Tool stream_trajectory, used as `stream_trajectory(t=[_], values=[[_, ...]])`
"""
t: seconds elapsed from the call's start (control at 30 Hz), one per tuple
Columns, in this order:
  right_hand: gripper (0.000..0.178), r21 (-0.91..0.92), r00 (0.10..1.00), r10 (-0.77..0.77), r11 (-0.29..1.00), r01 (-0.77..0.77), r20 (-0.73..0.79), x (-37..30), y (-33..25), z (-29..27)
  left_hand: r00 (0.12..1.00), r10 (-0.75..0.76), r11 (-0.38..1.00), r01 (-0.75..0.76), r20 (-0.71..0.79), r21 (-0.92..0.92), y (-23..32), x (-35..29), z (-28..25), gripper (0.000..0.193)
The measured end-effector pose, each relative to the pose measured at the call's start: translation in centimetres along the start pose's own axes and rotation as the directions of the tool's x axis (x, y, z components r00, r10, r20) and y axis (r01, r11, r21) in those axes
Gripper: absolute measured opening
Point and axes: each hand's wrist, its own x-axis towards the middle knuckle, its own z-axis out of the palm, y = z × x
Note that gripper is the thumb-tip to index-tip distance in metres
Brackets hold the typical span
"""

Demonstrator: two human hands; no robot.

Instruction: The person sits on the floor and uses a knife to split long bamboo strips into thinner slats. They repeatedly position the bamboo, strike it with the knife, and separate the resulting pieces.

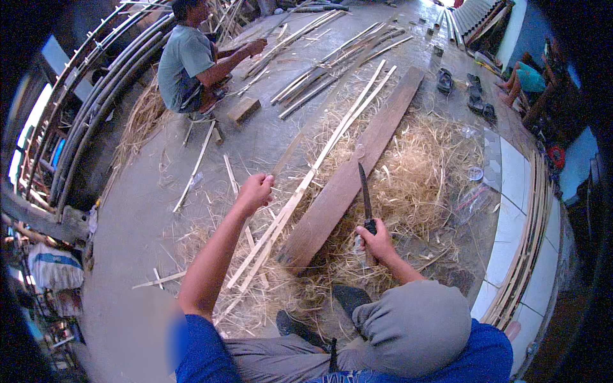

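Observation:
My left hand (255, 193) is raised over the floor left of centre, its fingers closed. A thin tan bamboo strip (288, 153) runs away from these fingers toward the far side and appears to be gripped in them. In my right hand (378, 240) is a knife (366, 191) with a long dark blade and a black handle, the tip pointing away from me. The blade is over the right edge of a brown wooden plank (345, 195), which slants away across the floor. Left of the plank lie two long pale strips (313, 171).
Curly shavings (415, 169) heap right of the plank. A person (185, 64) squats at the far left near a wooden block (244, 110). More strips (338, 60) lie beyond. Sandals (445, 81) and another person's legs (511, 86) are at the far right. Long strips (527, 246) line the tiled edge.

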Motion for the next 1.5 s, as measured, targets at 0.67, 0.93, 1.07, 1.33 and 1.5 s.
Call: stream_trajectory(t=[0.67, 0.93, 1.07, 1.33, 1.5], values=[[0.047, -0.116, 0.671, -0.111, 0.952, 0.284, 0.734, -7.2, 1.2, 4.2, 0.974, -0.138, 0.986, 0.153, -0.182, 0.072, 2.2, 0.5, 21.2, 0.029], [0.045, -0.42, 0.872, 0.016, 0.881, 0.219, 0.489, -4.6, 2.8, 5.3, 0.968, -0.019, 0.998, 0.034, -0.25, 0.053, 1.3, 2.0, 21.9, 0.028], [0.046, -0.587, 0.671, 0.436, 0.81, -0.002, 0.599, -5.4, -0.9, 5.4, 0.956, 0.049, 0.997, -0.028, -0.29, 0.076, 0.6, 1.5, 21.4, 0.027], [0.052, -0.472, 0.719, 0.283, 0.879, 0.071, 0.635, -5.3, -1.5, 5.8, 0.96, 0.054, 0.993, -0.024, -0.275, 0.111, 0.4, 1.6, 21.7, 0.027], [0.039, -0.204, 0.38, 0.609, 0.675, -0.709, 0.697, -10.0, 6.9, 4.2, 0.973, 0.02, 0.996, 0.001, -0.232, 0.092, 1.4, 1.6, 21.4, 0.029]])
